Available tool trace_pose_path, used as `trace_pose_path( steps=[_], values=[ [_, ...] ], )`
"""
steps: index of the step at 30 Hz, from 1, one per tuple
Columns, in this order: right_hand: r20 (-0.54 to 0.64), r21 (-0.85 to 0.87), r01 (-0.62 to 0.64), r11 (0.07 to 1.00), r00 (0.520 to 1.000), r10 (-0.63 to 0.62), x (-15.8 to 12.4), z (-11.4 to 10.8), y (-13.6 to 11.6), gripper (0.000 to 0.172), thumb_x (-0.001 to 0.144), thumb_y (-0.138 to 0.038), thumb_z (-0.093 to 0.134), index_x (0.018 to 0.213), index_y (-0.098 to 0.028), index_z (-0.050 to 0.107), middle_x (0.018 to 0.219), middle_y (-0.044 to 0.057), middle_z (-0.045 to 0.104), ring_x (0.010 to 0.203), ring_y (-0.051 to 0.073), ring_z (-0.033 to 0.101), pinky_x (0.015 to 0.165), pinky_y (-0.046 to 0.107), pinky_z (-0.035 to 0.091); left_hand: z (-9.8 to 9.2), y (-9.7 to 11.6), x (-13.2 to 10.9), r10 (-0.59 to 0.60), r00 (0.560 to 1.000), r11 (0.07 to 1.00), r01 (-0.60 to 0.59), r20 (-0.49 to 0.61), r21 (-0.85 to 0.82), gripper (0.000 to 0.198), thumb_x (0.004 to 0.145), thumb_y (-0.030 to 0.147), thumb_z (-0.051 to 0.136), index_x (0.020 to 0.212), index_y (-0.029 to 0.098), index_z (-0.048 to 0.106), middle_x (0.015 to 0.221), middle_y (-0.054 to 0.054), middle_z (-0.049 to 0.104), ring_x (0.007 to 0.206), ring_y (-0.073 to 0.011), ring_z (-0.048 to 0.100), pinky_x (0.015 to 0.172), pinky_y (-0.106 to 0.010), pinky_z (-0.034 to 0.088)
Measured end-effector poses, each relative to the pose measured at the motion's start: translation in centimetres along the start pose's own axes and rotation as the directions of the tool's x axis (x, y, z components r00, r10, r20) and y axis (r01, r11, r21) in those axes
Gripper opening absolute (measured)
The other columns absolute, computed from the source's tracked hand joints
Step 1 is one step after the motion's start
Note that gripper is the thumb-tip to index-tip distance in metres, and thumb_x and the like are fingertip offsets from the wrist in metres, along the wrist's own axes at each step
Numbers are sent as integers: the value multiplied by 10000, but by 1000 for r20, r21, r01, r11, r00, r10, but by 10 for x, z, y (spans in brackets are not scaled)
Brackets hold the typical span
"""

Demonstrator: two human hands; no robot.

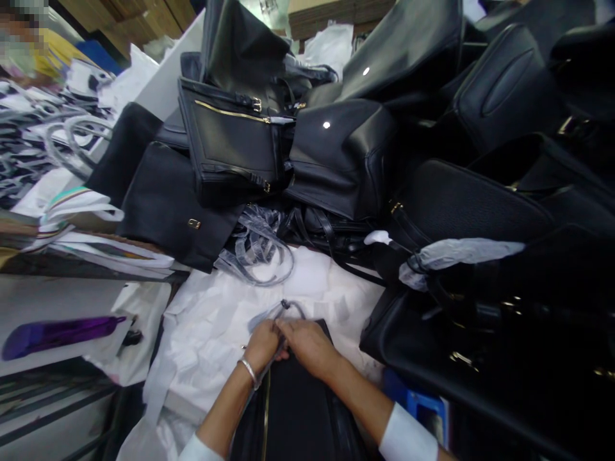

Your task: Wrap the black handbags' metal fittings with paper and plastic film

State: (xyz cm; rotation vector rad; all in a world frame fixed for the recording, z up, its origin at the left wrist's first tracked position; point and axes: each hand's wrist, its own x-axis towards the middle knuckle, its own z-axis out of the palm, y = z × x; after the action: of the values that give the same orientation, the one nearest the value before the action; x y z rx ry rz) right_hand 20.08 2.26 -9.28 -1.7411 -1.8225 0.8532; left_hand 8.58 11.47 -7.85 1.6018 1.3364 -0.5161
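Observation:
A black bag (pixel 302 403) with a gold zipper lies at the bottom centre, close to my body. My left hand (pixel 263 346), with a bracelet at its wrist, is closed at the top end of this bag. Against it, my right hand (pixel 310 346) is closed too, fingertips meeting the left ones. Both pinch around a thin grey strap (pixel 288 306) that loops up beyond the fingers, with a small dark knot at its top. The exact spot between the fingertips is hidden.
Black bags (pixel 336 153) are heaped at the back and along the right. White wrapping sheets (pixel 206 320) cover the surface under the bag. A purple object (pixel 62 336) lies at left, below white straps (pixel 110 250). A blue plastic item (pixel 427 410) shows at lower right.

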Motion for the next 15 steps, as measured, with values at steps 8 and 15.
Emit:
trace_pose_path(
  steps=[8, 15],
  values=[
    [48, -88, 17, 996, 999, -13, 7, -3, -6, 255, 901, -125, 477, 1149, -170, 514, 956, 76, 664, 909, 209, 625, 764, 294, 492, -18, -15, -22, 155, 970, 932, -81, 188, -352, 294, 661, 221, 589, 941, 145, 538, 850, -73, 686, 714, -196, 683, 619, -286, 536],
    [-4, 123, 77, 990, 997, -77, -16, -6, -29, 548, 832, -172, 563, 1352, -166, 390, 1292, 163, 535, 1160, 269, 525, 924, 396, 462, -7, -17, -22, 319, 942, 906, -272, 101, -324, 52, 680, 194, 599, 639, 164, 596, 504, -20, 613, 454, -168, 549, 445, -269, 420]
  ],
)
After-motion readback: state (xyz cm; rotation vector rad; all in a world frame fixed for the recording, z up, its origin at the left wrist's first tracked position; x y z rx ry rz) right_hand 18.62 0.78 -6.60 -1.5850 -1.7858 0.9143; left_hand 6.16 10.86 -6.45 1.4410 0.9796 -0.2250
